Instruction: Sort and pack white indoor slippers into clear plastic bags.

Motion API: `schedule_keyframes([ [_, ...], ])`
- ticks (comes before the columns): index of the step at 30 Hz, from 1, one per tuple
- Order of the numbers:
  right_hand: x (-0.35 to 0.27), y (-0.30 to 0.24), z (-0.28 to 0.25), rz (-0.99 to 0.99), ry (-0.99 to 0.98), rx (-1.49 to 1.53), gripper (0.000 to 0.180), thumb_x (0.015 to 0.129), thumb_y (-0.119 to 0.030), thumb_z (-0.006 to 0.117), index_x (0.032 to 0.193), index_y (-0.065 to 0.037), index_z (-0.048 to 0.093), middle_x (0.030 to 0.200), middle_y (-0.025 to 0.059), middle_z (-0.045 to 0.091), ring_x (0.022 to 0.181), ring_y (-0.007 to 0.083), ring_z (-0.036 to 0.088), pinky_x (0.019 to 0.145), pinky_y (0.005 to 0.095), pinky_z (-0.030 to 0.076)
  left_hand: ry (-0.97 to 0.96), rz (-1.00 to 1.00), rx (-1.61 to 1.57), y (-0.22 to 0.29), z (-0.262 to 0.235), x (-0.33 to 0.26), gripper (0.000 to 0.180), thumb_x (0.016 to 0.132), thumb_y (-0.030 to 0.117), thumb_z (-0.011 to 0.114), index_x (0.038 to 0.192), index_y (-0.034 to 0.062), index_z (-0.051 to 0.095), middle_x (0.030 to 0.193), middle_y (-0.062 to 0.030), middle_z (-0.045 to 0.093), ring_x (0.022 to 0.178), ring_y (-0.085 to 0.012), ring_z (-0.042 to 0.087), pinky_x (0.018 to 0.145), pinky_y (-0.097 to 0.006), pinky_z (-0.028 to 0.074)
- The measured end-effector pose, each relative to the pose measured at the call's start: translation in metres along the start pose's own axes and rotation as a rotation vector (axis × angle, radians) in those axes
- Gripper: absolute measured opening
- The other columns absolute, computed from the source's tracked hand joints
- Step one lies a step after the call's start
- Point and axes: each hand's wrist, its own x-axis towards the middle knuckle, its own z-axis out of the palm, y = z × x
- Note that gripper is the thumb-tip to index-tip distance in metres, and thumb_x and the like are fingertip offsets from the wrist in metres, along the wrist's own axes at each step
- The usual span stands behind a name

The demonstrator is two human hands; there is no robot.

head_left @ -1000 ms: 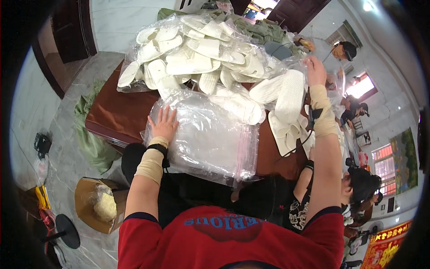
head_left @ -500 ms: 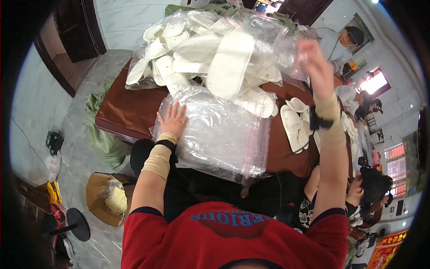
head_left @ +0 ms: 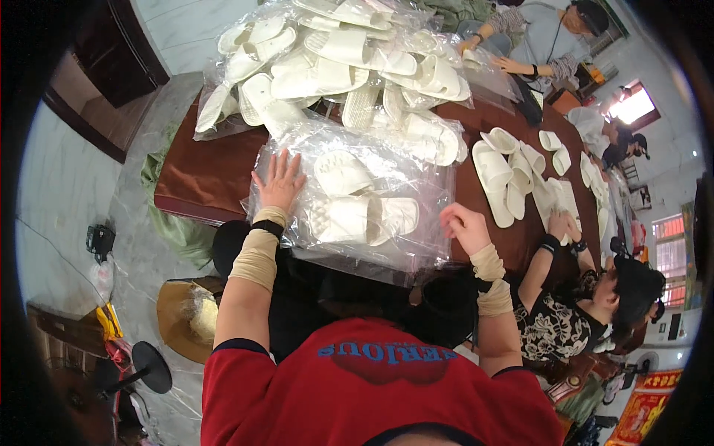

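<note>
A flat stack of clear plastic bags [head_left: 294,241] lies along the near table edge. My left hand [head_left: 280,182] presses flat on its left side, fingers spread. Two white slippers rest within the stack's outline: one slipper [head_left: 342,173] farther away, the other slipper [head_left: 338,220] nearer me. I cannot tell whether they lie on the top bag or inside one. At the stack's right edge is my right hand [head_left: 467,224], its fingers curled in. Whether they pinch the bag's edge is hidden.
Beyond the bags lies a heap of bagged white slippers [head_left: 320,74]. More loose slippers [head_left: 494,182] are on the brown table [head_left: 201,171] to the right. Co-workers' hands [head_left: 561,225] work there and at the far side. A cardboard box [head_left: 175,316] stands on the floor at left.
My right hand has come down from high on the right to the bags' right edge. A slipper seen over the heap is gone from there, and two slippers now show over the bags.
</note>
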Motion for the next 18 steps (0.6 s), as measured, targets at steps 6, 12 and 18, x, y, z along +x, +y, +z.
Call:
schedule_keyframes([
  [6,-0.011,0.011,0.015,0.034,-0.065,-0.033,0.018,0.084,0.0,0.052,0.099,-0.001,0.061,0.072,0.0095,0.061,0.061,0.0159,0.061,0.057,0.0288,0.048,0.036,-0.001,0.024,-0.003,0.005,0.002,0.058,0.091,0.051,0.046,0.145,0.0374,0.029,0.155,0.0049,0.021,0.141,-0.0207,0.022,0.102,-0.073,0.014],
  [12,0.029,-0.012,0.045,-0.519,0.069,-0.176,0.019,0.084,-0.006,0.061,0.102,-0.002,0.063,0.102,0.0123,0.061,0.092,0.0292,0.059,0.078,0.0333,0.047,0.065,0.018,0.008,-0.006,0.003,-0.001,0.057,0.092,0.051,0.046,0.145,0.0367,0.03,0.155,0.005,0.021,0.142,-0.0207,0.022,0.102,-0.073,0.013],
  [18,0.05,-0.054,0.04,0.093,0.068,-0.207,0.022,0.082,-0.008,0.061,0.103,-0.004,0.064,0.103,0.0129,0.06,0.094,0.0301,0.058,0.08,0.0352,0.046,0.018,-0.006,-0.035,0.001,0.0,-0.001,0.056,0.092,0.05,0.045,0.144,0.0362,0.031,0.155,0.005,0.021,0.142,-0.0204,0.021,0.103,-0.073,0.01],
])
